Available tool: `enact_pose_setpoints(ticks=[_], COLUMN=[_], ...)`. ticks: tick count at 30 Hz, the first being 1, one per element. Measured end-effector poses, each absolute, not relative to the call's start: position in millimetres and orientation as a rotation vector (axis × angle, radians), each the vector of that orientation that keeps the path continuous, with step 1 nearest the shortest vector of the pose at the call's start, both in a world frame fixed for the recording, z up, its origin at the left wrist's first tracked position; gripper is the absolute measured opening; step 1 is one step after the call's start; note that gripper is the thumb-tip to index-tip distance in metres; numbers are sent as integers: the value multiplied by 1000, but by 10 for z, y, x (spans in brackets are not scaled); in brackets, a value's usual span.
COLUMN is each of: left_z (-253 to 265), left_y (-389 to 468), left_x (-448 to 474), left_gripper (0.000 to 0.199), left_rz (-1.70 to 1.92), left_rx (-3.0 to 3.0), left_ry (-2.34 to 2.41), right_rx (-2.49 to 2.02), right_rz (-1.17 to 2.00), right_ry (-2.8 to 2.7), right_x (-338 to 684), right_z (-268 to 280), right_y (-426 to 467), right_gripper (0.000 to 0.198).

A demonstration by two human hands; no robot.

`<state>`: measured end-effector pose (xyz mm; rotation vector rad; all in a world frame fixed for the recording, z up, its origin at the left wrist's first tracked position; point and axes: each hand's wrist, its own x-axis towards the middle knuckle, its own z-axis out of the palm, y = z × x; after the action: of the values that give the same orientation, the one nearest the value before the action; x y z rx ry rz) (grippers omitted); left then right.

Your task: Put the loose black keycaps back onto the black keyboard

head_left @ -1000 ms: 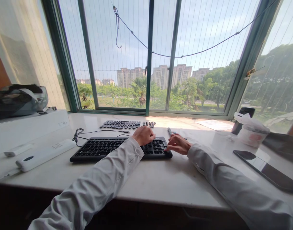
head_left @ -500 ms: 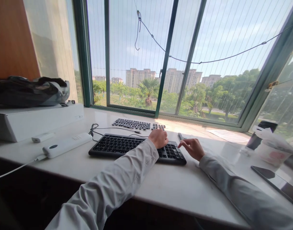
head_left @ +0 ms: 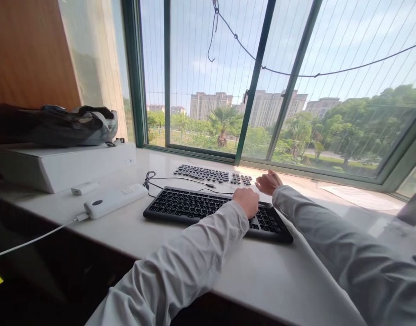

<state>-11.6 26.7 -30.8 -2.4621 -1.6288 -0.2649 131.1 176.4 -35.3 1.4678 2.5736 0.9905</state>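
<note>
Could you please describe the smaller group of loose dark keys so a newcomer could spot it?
Start at the big window and drop to the white counter below. Between window and keyboard, the smaller group is the short block nearer the right hand, beside a much longer group.

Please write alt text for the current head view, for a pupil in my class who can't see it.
A person's left hand is over a black keyboard; the right hand is near rows of loose black keys beyond it, on a white tabletop before a window.

Green-framed window point(head_left: 255, 81); white tabletop point(head_left: 262, 280), partly sunlit
</note>
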Motion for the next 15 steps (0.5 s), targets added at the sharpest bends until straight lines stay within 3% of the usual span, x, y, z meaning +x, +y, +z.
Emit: enact_pose_setpoints(ticks=[15], left_z=[-285], left_y=[296], left_x=[-139], left_gripper=[22], left_rz=[-403], left_rx=[-2451], left_ry=[-1579], right_rx=[1627], right_rz=[839], right_ry=[2539], right_x=[1142], right_z=[-578], right_y=[2671], right_gripper=[19])
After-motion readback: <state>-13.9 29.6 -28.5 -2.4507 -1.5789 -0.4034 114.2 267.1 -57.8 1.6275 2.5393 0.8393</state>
